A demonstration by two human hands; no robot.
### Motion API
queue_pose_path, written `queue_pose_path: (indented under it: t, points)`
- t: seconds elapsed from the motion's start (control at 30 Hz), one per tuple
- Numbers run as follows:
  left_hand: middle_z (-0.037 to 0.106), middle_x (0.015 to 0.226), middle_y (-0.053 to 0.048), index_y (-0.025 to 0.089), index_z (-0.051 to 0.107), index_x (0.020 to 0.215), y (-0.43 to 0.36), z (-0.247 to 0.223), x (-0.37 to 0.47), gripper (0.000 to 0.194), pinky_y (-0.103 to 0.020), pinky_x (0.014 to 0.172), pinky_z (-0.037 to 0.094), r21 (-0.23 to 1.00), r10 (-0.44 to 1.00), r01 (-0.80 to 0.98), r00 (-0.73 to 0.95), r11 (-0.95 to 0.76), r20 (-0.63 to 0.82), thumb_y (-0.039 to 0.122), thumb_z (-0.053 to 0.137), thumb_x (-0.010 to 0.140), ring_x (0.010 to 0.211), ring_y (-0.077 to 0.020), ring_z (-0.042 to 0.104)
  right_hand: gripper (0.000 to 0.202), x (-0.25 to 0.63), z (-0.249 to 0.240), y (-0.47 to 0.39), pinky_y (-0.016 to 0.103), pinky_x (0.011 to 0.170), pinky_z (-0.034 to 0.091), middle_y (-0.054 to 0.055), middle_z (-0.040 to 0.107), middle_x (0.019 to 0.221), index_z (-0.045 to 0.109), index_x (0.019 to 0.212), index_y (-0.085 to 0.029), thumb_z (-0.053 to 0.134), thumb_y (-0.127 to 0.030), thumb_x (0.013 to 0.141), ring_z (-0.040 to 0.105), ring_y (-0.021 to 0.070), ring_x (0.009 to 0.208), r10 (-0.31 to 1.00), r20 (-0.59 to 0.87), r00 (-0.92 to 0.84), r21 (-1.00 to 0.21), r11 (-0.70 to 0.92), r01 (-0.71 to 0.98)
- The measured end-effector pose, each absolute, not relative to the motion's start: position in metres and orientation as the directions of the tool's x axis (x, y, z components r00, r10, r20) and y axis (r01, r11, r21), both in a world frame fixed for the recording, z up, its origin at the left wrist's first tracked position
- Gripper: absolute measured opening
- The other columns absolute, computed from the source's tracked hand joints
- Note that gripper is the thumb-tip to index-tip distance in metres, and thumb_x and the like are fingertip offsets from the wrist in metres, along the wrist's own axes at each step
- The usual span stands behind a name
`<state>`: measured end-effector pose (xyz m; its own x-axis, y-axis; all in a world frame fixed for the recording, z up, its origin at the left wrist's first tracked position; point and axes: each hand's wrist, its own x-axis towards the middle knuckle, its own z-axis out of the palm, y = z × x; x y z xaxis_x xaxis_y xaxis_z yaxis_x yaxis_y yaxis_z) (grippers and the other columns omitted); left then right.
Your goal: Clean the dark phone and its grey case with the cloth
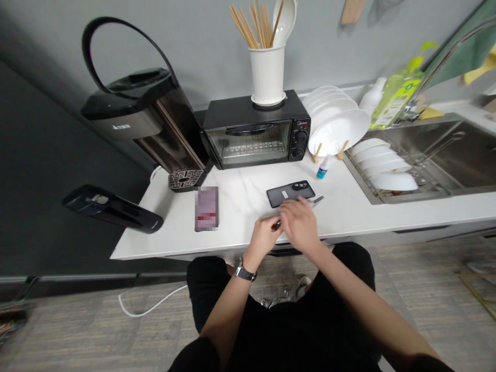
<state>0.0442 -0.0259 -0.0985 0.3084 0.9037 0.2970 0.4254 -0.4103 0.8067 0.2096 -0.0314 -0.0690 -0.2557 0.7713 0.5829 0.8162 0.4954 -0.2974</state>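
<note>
- White counter (240, 201): runs across the middle of the frame; everything below sits on it or at its front edge.
- Black kettle-type dispenser (147, 119), upper left, lid raised; black toaster oven (253, 135) just right of it, a white utensil holder (267, 72) with chopsticks standing on top.
- Sink (445, 155) at right of frame, with white bowls in a rack (387, 165); white plates (335, 121) stacked upright between oven and sink.
- Black phone (290, 194), camera side up, lies flat at frame centre, just above the hands. Long axis runs left-right, tilted slightly up to the right.
- Second phone (206, 208), screen blurred, lies left of centre, long axis up-down, well apart from the hands.
- Right hand (300, 225): centre frame, fingers curled down, its knuckles touching or just short of the black phone's near edge; it is the nearer hand to that phone.
- Left hand (265, 237): just left of and touching the right, wristwatch on the wrist. Hands are together, pinched on a thin dark tool (276, 225); only its tip shows between them.
- Slim metal tweezers-like piece (318, 200) pokes out to the right of the right hand, beside the phone's lower right corner; cannot tell whether it is held.
- Small dropper bottle (323, 168), blue cap, stands above and right of the phone, apart from it.
</note>
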Motion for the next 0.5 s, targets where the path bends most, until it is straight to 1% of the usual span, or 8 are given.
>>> queue_pose_path:
  t: [0.07, 0.1, 0.17, 0.27, 0.33, 0.4, 0.47, 0.5]
  points:
    - [0.08, 0.076, -0.006, 0.013, 0.082, 0.083, -0.026, -0.099, 0.042, 0.019, -0.026, 0.067, 0.055, 0.793, 0.904, 0.449, 0.31, -0.411, 0.293, 0.011, 0.066, 0.092, 0.065, -0.0169, 0.068, 0.033, 0.2, -0.069, -0.036, 0.046, 0.113, 0.04, 0.01, 0.076, 0.116, 0.073, 0.122, -0.018, 0.045, -0.024, 0.105, 0.063, 0.0271, 0.113, 0.733, 0.547, -0.405, -0.256, 0.607, 0.752]
    - [0.08, 0.077, -0.006, 0.013, 0.083, 0.085, -0.026, -0.099, 0.042, 0.018, -0.026, 0.067, 0.055, 0.795, 0.905, 0.449, 0.31, -0.408, 0.29, 0.012, 0.066, 0.092, 0.065, -0.0167, 0.068, 0.033, 0.202, -0.07, -0.035, 0.046, 0.11, 0.042, 0.011, 0.076, 0.116, 0.072, 0.123, -0.017, 0.045, -0.025, 0.105, 0.063, 0.0275, 0.111, 0.735, 0.542, -0.407, -0.248, 0.603, 0.758]
    - [0.082, 0.085, -0.005, 0.015, 0.084, 0.102, -0.027, -0.098, 0.042, 0.017, -0.024, 0.066, 0.055, 0.811, 0.907, 0.428, 0.315, -0.398, 0.279, 0.018, 0.069, 0.094, 0.065, -0.0157, 0.068, 0.033, 0.217, -0.071, -0.028, 0.048, 0.108, 0.042, 0.01, 0.077, 0.11, 0.074, 0.115, -0.018, 0.043, -0.024, 0.106, 0.063, 0.0282, 0.105, 0.777, 0.572, -0.263, -0.265, 0.479, 0.837]
    - [0.084, 0.098, -0.004, 0.019, 0.08, 0.121, -0.028, -0.097, 0.043, 0.027, -0.023, 0.067, 0.056, 0.829, 0.902, 0.395, 0.335, -0.396, 0.272, 0.026, 0.072, 0.095, 0.07, -0.0152, 0.07, 0.037, 0.232, -0.072, -0.021, 0.054, 0.116, 0.033, 0.007, 0.077, 0.104, 0.075, 0.1, -0.022, 0.038, -0.019, 0.106, 0.063, 0.0279, 0.105, 0.778, 0.629, 0.01, -0.344, 0.266, 0.9]
    - [0.083, 0.093, -0.004, 0.017, 0.082, 0.111, -0.028, -0.098, 0.042, 0.021, -0.024, 0.067, 0.055, 0.813, 0.9, 0.415, 0.333, -0.408, 0.281, 0.022, 0.07, 0.095, 0.068, -0.0155, 0.07, 0.035, 0.221, -0.072, -0.026, 0.053, 0.119, 0.029, 0.006, 0.077, 0.106, 0.074, 0.102, -0.023, 0.04, -0.019, 0.105, 0.063, 0.0275, 0.112, 0.773, 0.63, -0.07, -0.335, 0.353, 0.874]
    - [0.081, 0.08, -0.006, 0.013, 0.083, 0.09, -0.028, -0.1, 0.041, 0.017, -0.025, 0.065, 0.055, 0.791, 0.901, 0.449, 0.321, -0.416, 0.292, 0.015, 0.067, 0.094, 0.064, -0.0162, 0.069, 0.031, 0.206, -0.072, -0.034, 0.049, 0.117, 0.033, 0.008, 0.077, 0.11, 0.074, 0.11, -0.021, 0.043, -0.022, 0.105, 0.062, 0.0271, 0.116, 0.742, 0.602, -0.294, -0.27, 0.536, 0.8]
    - [0.079, 0.073, -0.006, 0.012, 0.082, 0.082, -0.029, -0.1, 0.04, 0.021, -0.026, 0.066, 0.055, 0.781, 0.901, 0.463, 0.316, -0.419, 0.296, 0.013, 0.065, 0.094, 0.062, -0.0169, 0.068, 0.03, 0.204, -0.073, -0.034, 0.045, 0.106, 0.042, 0.009, 0.077, 0.107, 0.074, 0.112, -0.018, 0.045, -0.025, 0.105, 0.063, 0.0267, 0.107, 0.709, 0.571, -0.415, -0.219, 0.618, 0.755]
    - [0.08, 0.077, -0.006, 0.013, 0.083, 0.087, -0.029, -0.1, 0.04, 0.019, -0.026, 0.068, 0.056, 0.786, 0.899, 0.453, 0.322, -0.421, 0.295, 0.015, 0.066, 0.094, 0.064, -0.0174, 0.07, 0.03, 0.21, -0.074, -0.031, 0.044, 0.098, 0.044, 0.009, 0.077, 0.103, 0.074, 0.109, -0.018, 0.045, -0.026, 0.105, 0.063, 0.0265, 0.1, 0.716, 0.574, -0.398, -0.212, 0.599, 0.772]
